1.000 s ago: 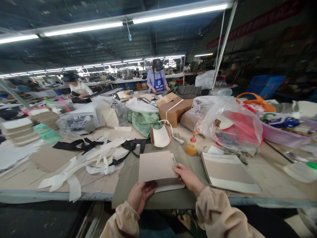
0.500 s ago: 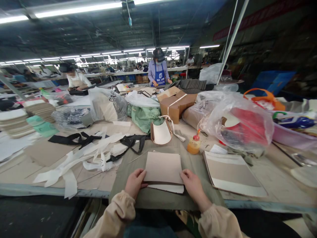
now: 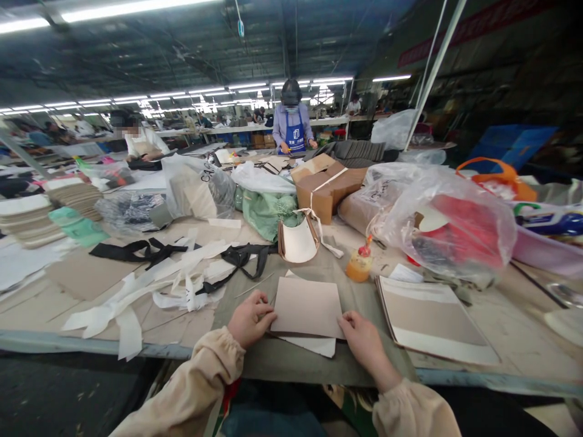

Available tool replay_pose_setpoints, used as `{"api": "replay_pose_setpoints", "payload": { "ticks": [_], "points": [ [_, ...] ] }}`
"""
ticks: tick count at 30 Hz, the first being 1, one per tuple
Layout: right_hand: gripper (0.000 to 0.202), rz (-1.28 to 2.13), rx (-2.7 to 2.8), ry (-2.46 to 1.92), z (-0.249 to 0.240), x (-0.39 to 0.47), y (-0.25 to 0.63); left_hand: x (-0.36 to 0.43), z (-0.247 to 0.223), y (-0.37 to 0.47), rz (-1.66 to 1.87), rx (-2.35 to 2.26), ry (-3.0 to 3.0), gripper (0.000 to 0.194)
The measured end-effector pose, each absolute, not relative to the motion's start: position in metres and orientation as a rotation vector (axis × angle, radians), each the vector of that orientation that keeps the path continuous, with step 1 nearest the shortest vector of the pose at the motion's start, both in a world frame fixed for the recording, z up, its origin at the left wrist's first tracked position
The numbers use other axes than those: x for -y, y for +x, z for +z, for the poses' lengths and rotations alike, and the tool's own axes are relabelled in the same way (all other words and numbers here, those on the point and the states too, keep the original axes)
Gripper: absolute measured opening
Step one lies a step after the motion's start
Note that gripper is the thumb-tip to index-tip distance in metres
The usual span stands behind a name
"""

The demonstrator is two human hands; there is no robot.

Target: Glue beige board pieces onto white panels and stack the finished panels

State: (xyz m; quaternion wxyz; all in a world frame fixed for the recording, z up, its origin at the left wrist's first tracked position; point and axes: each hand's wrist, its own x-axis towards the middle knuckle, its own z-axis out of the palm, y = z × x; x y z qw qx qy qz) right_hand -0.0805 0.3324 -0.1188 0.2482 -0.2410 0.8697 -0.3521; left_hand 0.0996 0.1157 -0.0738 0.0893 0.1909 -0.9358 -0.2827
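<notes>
A flat greyish-brown rectangular sheet (image 3: 308, 308), like board or leather, lies between my two hands in the head view. My left hand (image 3: 251, 318) pinches its left edge, with thumb and fingers closed. At the lower right edge, the fingers of my right hand (image 3: 362, 343) are closed on the same sheet. A white-faced sheet (image 3: 314, 346) lies beneath and sticks out at the front, slightly turned. Both rest on a grey-green cloth (image 3: 273, 364) over the table edge. Behind them are a bottle of orange-yellow liquid (image 3: 359, 267) with a red top and a bundle of curved white pieces (image 3: 298, 241).
On the right lies a stack of white-and-brown sheets (image 3: 432, 318). White strips (image 3: 173, 279) and black straps (image 3: 136, 250) are scattered leftward. Behind stand a brown carton (image 3: 325, 185), a green bag (image 3: 264, 212) and clear plastic bags (image 3: 450, 212). A co-worker in a blue apron (image 3: 296, 133) stands across.
The brown sheet has turned slightly and shifted right over the white-faced one. My left hand has moved up along its edge, with more of its back showing. The view has shifted a little.
</notes>
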Motion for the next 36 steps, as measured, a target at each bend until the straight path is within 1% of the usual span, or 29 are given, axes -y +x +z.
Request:
{"api": "replay_pose_setpoints", "payload": {
  "ticks": [4,6,9,12,14,17,20,24,26,28,31,34,36],
  "points": [
    [0.023,-1.054,-2.363,-0.600,-0.118,-0.335,-0.084,-0.119,-0.072,0.097,-1.175,2.736,0.584,0.039],
    [0.025,-1.158,-2.337,-0.566,-0.113,-0.340,-0.090,-0.126,-0.073,0.100,-1.245,2.686,0.628,0.041],
    [0.028,-1.441,-2.159,-0.439,-0.091,-0.349,-0.099,-0.137,-0.073,0.106,-1.284,2.617,0.663,0.037],
    [0.032,-1.782,-1.721,-0.234,-0.055,-0.352,-0.096,-0.149,-0.075,0.109,-1.290,2.572,0.685,0.028],
    [0.035,-1.872,-1.443,-0.199,-0.033,-0.346,-0.084,-0.157,-0.080,0.108,-1.275,2.534,0.707,0.023],
    [0.037,-1.788,-1.224,-0.264,-0.025,-0.328,-0.061,-0.167,-0.092,0.107,-1.308,2.425,0.790,0.015],
    [0.037,-1.655,-1.340,-0.304,-0.048,-0.315,-0.053,-0.171,-0.104,0.109,-1.367,2.357,0.882,0.011],
    [0.025,-1.419,-1.867,-0.470,-0.089,-0.322,-0.072,-0.167,-0.105,0.113,-1.398,2.323,0.977,0.014],
    [0.022,-1.305,-2.018,-0.545,-0.103,-0.329,-0.084,-0.164,-0.101,0.113,-1.414,2.395,0.925,0.016],
    [0.023,-1.244,-2.095,-0.579,-0.113,-0.333,-0.091,-0.161,-0.095,0.112,-1.369,2.433,0.876,0.019],
    [0.024,-1.216,-2.149,-0.588,-0.122,-0.333,-0.095,-0.157,-0.089,0.109,-1.332,2.408,0.908,0.017],
    [0.024,-1.174,-2.159,-0.594,-0.126,-0.331,-0.094,-0.152,-0.087,0.107,-1.467,2.371,1.001,0.019],
    [0.025,-1.127,-2.176,-0.608,-0.125,-0.330,-0.094,-0.149,-0.088,0.106,-1.605,2.315,1.122,0.029]
  ]
}}
